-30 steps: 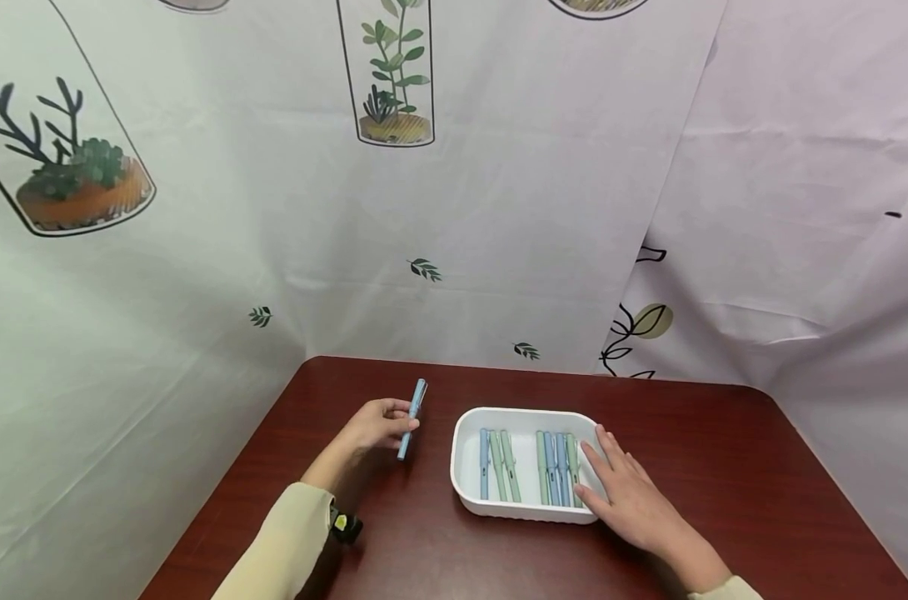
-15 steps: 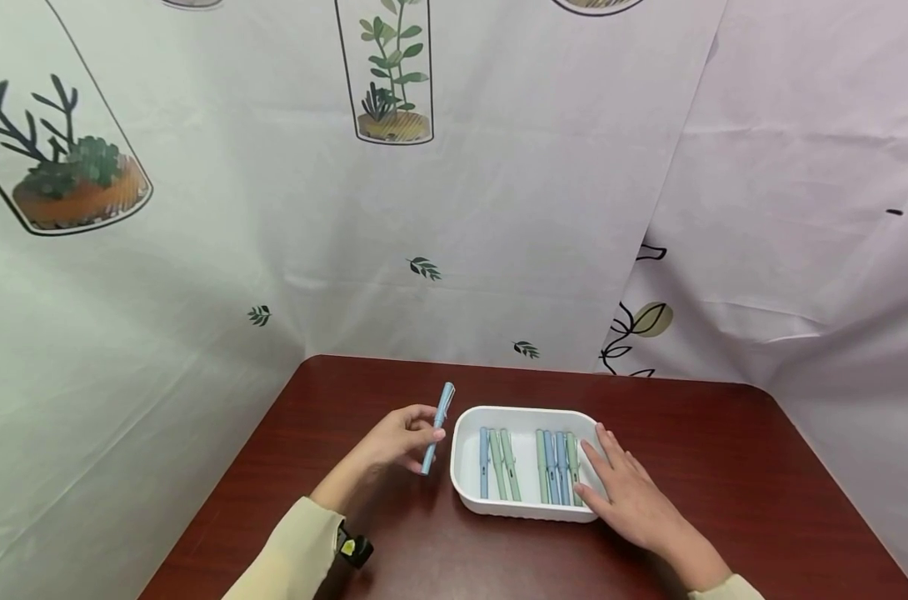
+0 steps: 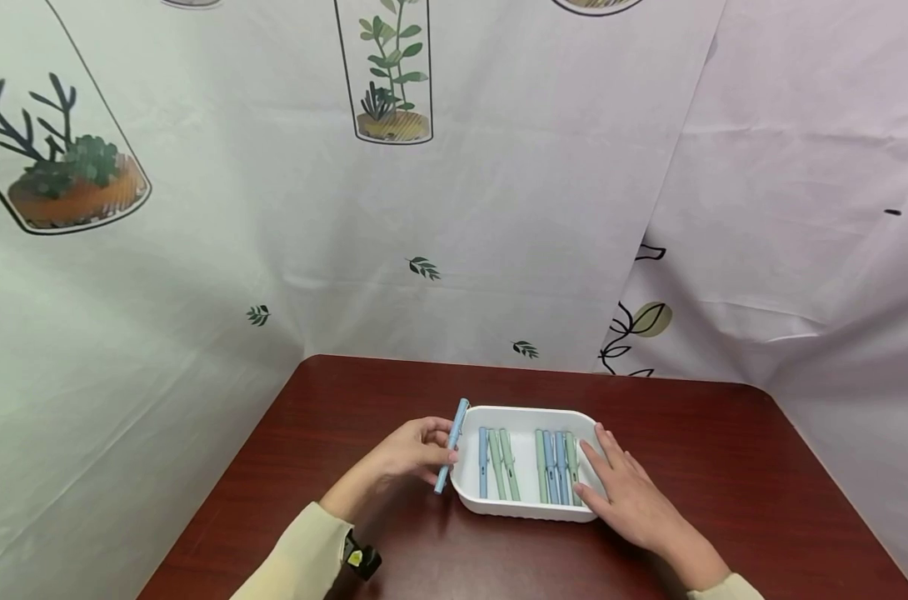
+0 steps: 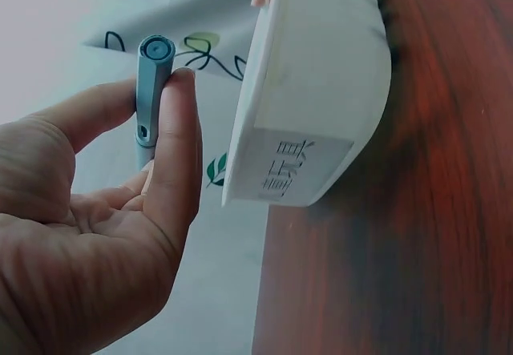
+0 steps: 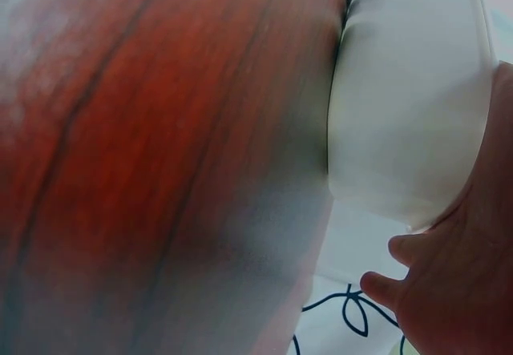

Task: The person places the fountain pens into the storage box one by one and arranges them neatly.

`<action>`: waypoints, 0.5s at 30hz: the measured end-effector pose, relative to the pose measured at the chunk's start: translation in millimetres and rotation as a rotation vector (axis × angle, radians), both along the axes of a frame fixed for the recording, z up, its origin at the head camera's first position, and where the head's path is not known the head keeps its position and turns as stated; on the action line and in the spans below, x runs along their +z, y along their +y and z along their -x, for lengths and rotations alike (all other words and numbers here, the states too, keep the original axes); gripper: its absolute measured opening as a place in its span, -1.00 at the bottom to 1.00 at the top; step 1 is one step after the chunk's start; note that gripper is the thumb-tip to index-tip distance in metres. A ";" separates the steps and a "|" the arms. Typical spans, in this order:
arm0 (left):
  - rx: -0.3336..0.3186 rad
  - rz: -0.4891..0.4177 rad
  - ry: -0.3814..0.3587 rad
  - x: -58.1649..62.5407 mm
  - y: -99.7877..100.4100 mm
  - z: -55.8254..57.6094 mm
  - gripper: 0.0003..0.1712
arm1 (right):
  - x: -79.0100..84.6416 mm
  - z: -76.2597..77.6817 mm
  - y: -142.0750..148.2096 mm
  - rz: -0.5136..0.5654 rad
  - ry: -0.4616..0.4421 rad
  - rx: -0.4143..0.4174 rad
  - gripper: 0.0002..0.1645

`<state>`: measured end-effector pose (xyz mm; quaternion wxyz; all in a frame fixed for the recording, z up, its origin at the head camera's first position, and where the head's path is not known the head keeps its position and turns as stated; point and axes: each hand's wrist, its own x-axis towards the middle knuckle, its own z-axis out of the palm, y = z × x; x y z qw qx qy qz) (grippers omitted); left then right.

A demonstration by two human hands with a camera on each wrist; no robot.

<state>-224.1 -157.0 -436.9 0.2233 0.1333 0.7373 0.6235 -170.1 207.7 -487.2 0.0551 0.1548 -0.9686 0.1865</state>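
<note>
My left hand [image 3: 415, 452] pinches a blue pen [image 3: 451, 446] between thumb and fingers, tilted, at the left rim of a white plastic tray [image 3: 525, 508]. The left wrist view shows the pen [image 4: 150, 90] end-on, beside the tray's wall [image 4: 321, 66]. In the tray lie two groups of pens: a blue pen [image 3: 483, 463] and two green pens [image 3: 502, 465] at left, several green and blue pens [image 3: 556, 467] at right. My right hand [image 3: 628, 493] rests on the tray's right rim with fingers spread. In the right wrist view that hand [image 5: 461, 283] lies along the tray's outer side.
The tray stands on a dark red wooden table [image 3: 724, 467]. A pale cloth [image 3: 514, 208] printed with plants hangs behind it and along the sides. A dark wrist strap [image 3: 362, 557] sits at my left sleeve [image 3: 300, 554].
My left hand has carried the blue pen rightward and slightly toward me, from over the table to the tray's left rim. The right hand, the tray and the pens inside have stayed put.
</note>
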 end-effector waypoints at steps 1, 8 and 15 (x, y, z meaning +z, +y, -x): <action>0.002 0.002 -0.001 -0.2 1.6 -1.0 -0.37 | 0.1 0.0 -0.2 -0.001 -0.001 0.000 -0.12; 0.027 0.023 0.021 1.3 11.9 -4.6 -0.34 | 0.2 0.3 -0.5 -0.004 0.001 0.002 -0.14; 0.001 -0.001 -0.002 2.9 23.4 -6.7 -0.35 | 0.5 -0.6 -0.5 0.000 -0.002 0.006 -0.14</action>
